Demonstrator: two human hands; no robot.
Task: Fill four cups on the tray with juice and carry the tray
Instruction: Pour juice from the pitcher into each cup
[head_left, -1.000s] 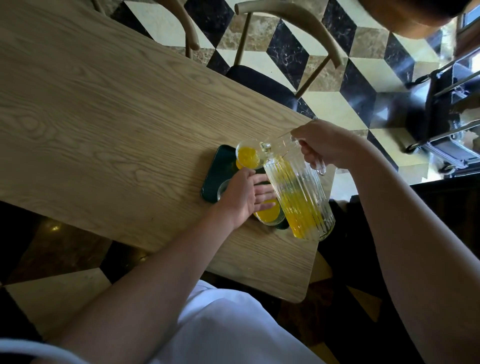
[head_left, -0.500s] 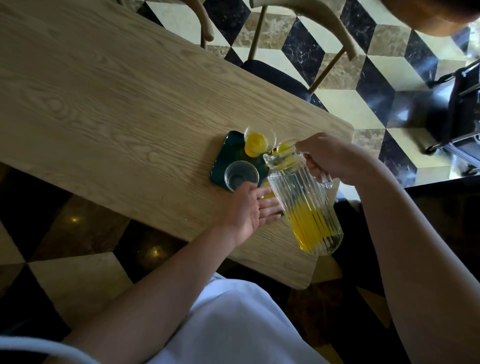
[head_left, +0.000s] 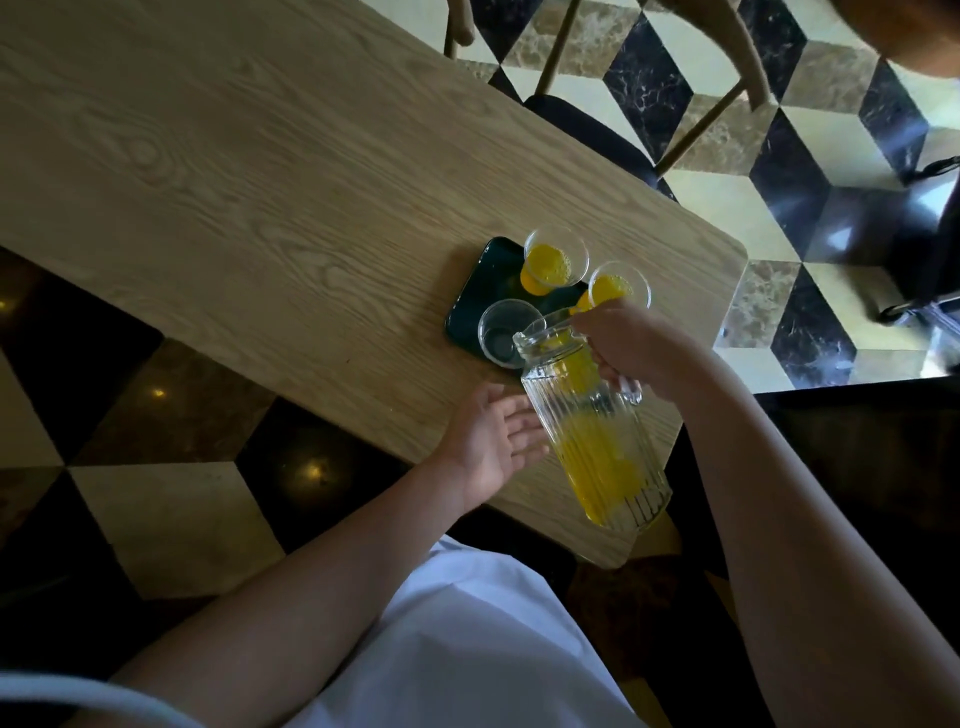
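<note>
A dark green tray (head_left: 483, 288) lies near the right end of the wooden table (head_left: 234, 171). On it stand two clear cups with orange juice, one at the back (head_left: 553, 262) and one to its right (head_left: 618, 288), and an empty clear cup (head_left: 501, 335) at the front left. My right hand (head_left: 631, 345) grips the handle of a ribbed glass pitcher (head_left: 597, 431) with juice in it, tilted with its spout at the empty cup's rim. My left hand (head_left: 493, 441) hovers open beside the pitcher, touching nothing. The pitcher hides the tray's front right part.
A wooden chair with a dark seat (head_left: 587, 130) stands at the table's far side. The floor has black, beige and brown cube-pattern tiles. The table's near edge runs just under my left hand. Dark furniture (head_left: 924, 249) stands at the right.
My left hand has let go of a filled cup and drawn back toward me. The pitcher has shifted left, its spout now at the empty cup.
</note>
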